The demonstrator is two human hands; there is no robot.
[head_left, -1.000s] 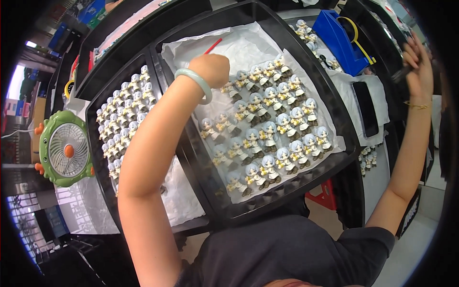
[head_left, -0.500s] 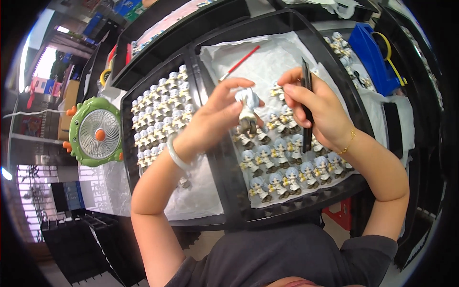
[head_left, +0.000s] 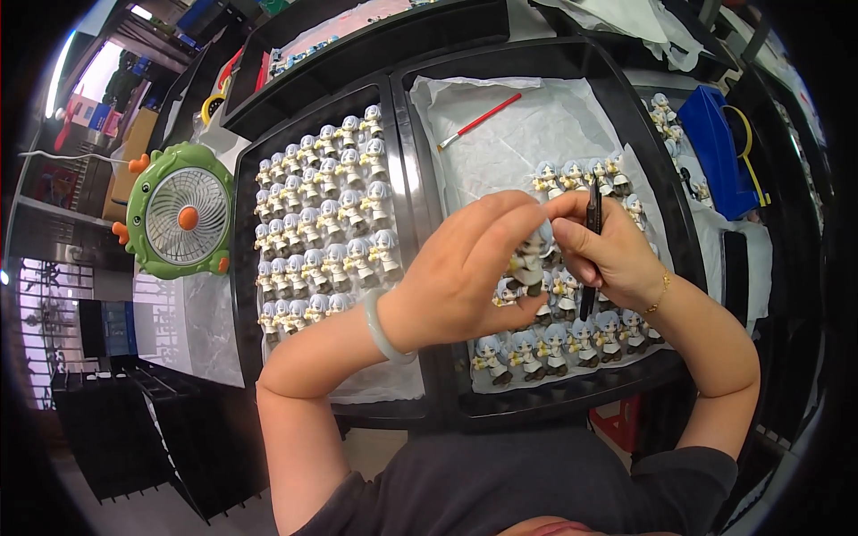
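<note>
My left hand (head_left: 460, 268) is closed round the side of a small figurine (head_left: 531, 261) with pale blue hair and a white outfit, held above the right-hand tray (head_left: 447, 402). My right hand (head_left: 621, 259) grips a slim black tool (head_left: 587, 302) that looks like tweezers, standing nearly upright against the palm. The right thumb and forefinger meet at the figurine's head; whether they pinch some small part there is hidden. Below both hands, similar figurines (head_left: 554, 344) stand in rows on white paper in that tray.
Another black tray (head_left: 407, 179) on the left holds several rows of the same figurines. A red-handled brush (head_left: 483, 119) lies on the right tray's paper. A green fan (head_left: 152, 214) stands at far left. On the right are a blue bin (head_left: 715, 161) and a dark flat slab (head_left: 735, 272).
My left hand has carried the figurine rightward and turned it so its front shows. The hands now meet at its head. The view has shifted slightly.
</note>
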